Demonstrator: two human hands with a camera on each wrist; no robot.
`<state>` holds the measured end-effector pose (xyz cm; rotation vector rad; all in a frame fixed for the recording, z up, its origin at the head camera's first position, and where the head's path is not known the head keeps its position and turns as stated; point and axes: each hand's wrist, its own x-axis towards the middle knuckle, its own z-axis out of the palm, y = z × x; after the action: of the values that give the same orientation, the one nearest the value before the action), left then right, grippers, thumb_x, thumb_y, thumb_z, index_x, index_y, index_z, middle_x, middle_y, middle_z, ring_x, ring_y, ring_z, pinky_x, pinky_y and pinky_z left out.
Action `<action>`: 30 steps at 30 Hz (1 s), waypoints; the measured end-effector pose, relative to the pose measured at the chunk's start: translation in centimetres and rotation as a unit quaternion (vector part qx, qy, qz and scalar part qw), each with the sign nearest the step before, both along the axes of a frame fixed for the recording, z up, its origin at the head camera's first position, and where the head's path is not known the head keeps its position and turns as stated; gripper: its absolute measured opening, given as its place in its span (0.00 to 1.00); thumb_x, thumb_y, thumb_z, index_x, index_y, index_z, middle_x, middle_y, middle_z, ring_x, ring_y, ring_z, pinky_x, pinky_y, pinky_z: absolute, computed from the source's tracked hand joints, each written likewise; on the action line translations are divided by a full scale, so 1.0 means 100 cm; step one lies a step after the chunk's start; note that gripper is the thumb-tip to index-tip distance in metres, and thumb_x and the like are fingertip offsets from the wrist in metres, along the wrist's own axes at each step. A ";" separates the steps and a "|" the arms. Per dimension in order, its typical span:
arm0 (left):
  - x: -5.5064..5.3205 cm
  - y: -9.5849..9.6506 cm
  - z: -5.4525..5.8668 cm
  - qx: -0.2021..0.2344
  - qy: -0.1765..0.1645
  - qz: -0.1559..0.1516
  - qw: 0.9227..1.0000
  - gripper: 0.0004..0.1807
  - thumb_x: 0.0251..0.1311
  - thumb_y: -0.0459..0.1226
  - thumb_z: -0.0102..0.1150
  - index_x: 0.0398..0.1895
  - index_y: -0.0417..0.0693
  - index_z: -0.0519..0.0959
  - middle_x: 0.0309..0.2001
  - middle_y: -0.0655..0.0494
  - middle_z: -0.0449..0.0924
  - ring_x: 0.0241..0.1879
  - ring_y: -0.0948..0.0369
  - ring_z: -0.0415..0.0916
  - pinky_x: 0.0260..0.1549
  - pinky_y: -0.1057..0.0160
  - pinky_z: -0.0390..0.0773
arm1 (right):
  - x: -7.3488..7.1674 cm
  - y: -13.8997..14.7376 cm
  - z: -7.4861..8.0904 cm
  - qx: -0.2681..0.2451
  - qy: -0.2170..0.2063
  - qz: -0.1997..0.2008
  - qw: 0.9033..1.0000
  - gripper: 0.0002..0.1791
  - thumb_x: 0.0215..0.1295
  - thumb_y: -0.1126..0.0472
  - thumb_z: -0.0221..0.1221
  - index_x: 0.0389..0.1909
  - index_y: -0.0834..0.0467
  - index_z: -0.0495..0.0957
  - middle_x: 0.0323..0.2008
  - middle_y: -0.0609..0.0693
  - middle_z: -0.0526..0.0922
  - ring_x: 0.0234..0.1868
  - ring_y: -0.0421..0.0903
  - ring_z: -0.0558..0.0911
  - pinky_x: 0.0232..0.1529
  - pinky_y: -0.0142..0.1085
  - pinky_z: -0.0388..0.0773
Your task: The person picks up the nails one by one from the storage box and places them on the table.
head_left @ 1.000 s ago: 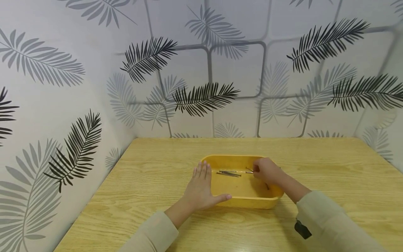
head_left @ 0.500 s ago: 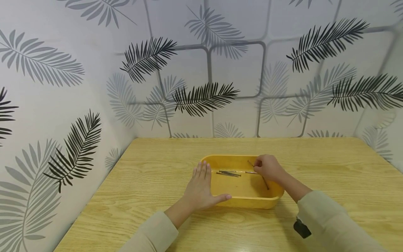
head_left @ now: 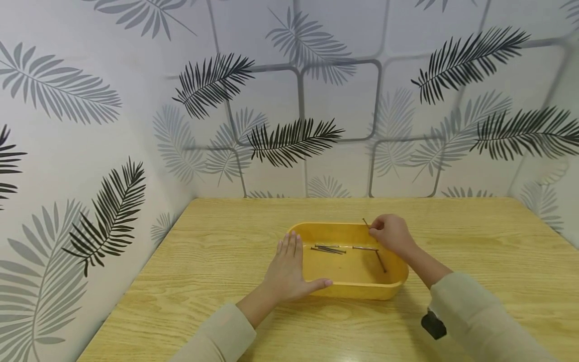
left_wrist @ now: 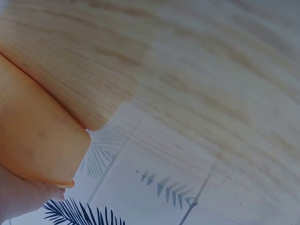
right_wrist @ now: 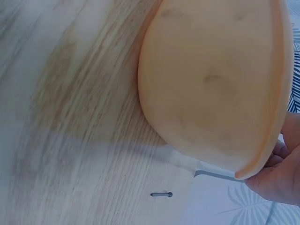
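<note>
In the head view, a yellow plastic tray [head_left: 348,290] rests on the table. My left hand [head_left: 286,274] lies across its left end, fingers straight and thumb stretched along the near rim. Over the far right corner, my right hand [head_left: 392,234] pinches a nail [head_left: 366,222] between thumb and fingertips. The nail's head end points up and left, above the rim. Inside the tray lie several nails [head_left: 328,249] in a loose bunch. Farther right are a nail [head_left: 365,248] lying sideways and a slanted nail [head_left: 381,262].
A wooden table [head_left: 217,251] extends around the tray, up to a leaf-patterned wall [head_left: 344,110]. In the right wrist view, a single nail [right_wrist: 161,194] lies on the table beyond the tray's end. A black device [head_left: 433,326] sits under the right sleeve.
My right hand has risen from inside the tray toward its far right corner, lifting the pinched nail. The nails at the right have come into fuller view. My left hand has stayed put.
</note>
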<state>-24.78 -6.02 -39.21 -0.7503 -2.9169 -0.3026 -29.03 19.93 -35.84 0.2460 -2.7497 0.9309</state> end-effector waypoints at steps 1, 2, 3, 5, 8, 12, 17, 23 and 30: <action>0.000 0.000 0.000 0.000 0.000 0.001 1.000 0.63 0.49 0.75 0.36 0.70 0.29 0.45 0.72 0.35 0.39 0.73 0.45 0.36 0.70 0.49 0.45 | 0.000 0.001 0.000 -0.005 0.000 -0.004 1.000 0.07 0.57 0.69 0.56 0.28 0.70 0.79 0.24 0.60 0.81 0.22 0.44 0.76 0.24 0.33 0.73; 0.000 0.000 0.000 0.000 0.000 0.001 1.000 0.63 0.49 0.75 0.37 0.70 0.29 0.45 0.72 0.34 0.39 0.73 0.44 0.36 0.70 0.49 0.45 | 0.000 0.002 0.001 -0.010 -0.002 -0.008 1.000 0.07 0.58 0.69 0.56 0.28 0.70 0.79 0.23 0.59 0.81 0.21 0.44 0.75 0.23 0.32 0.72; 0.000 0.000 0.000 0.000 0.000 0.001 1.000 0.63 0.49 0.75 0.37 0.70 0.29 0.45 0.72 0.34 0.40 0.73 0.44 0.36 0.70 0.50 0.46 | 0.000 0.003 0.001 -0.013 -0.002 -0.012 1.000 0.07 0.58 0.69 0.56 0.28 0.70 0.79 0.23 0.59 0.81 0.21 0.43 0.75 0.22 0.32 0.71; 0.000 0.000 0.001 0.000 0.000 0.002 1.000 0.63 0.50 0.74 0.38 0.70 0.29 0.44 0.72 0.34 0.39 0.73 0.44 0.36 0.70 0.50 0.46 | 0.000 0.005 0.002 -0.018 -0.003 -0.017 1.000 0.07 0.58 0.68 0.56 0.28 0.70 0.80 0.22 0.59 0.81 0.20 0.42 0.75 0.22 0.32 0.71; 0.000 0.000 0.001 -0.001 0.001 0.002 1.000 0.63 0.50 0.74 0.38 0.70 0.29 0.44 0.72 0.33 0.40 0.73 0.44 0.37 0.70 0.50 0.46 | -0.001 0.007 0.004 -0.020 -0.006 -0.024 0.999 0.08 0.58 0.67 0.56 0.29 0.70 0.80 0.22 0.59 0.82 0.20 0.43 0.75 0.22 0.32 0.71; 0.000 0.000 0.001 -0.005 0.000 0.002 1.000 0.63 0.50 0.75 0.37 0.70 0.28 0.44 0.72 0.33 0.39 0.73 0.43 0.37 0.70 0.50 0.46 | -0.002 0.010 0.006 -0.019 -0.015 -0.033 0.999 0.09 0.58 0.66 0.56 0.30 0.70 0.80 0.23 0.59 0.82 0.22 0.44 0.76 0.23 0.32 0.72; 0.000 0.000 0.000 -0.006 -0.004 0.004 1.000 0.63 0.50 0.74 0.38 0.70 0.29 0.44 0.72 0.34 0.38 0.73 0.43 0.37 0.70 0.50 0.46 | -0.002 0.015 0.006 -0.021 -0.018 -0.055 0.998 0.10 0.58 0.66 0.56 0.30 0.70 0.80 0.25 0.61 0.82 0.24 0.46 0.76 0.23 0.31 0.71; -0.001 0.001 0.000 -0.002 -0.006 0.005 1.000 0.62 0.50 0.73 0.40 0.70 0.29 0.44 0.72 0.34 0.39 0.73 0.44 0.36 0.70 0.50 0.46 | -0.001 0.021 0.005 -0.029 -0.020 -0.075 0.997 0.11 0.57 0.65 0.55 0.30 0.71 0.79 0.28 0.63 0.82 0.25 0.48 0.77 0.23 0.32 0.72; 0.000 0.000 -0.001 0.001 -0.004 0.006 1.000 0.63 0.50 0.74 0.37 0.70 0.29 0.44 0.72 0.35 0.39 0.73 0.44 0.36 0.70 0.50 0.46 | 0.000 0.027 0.008 -0.040 -0.018 -0.085 0.995 0.11 0.57 0.65 0.54 0.29 0.72 0.79 0.24 0.61 0.81 0.21 0.44 0.74 0.20 0.30 0.70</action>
<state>-24.82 -5.99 -39.29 -0.7337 -2.9260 -0.3079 -29.08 22.61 -35.08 -0.0191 -2.7064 1.0057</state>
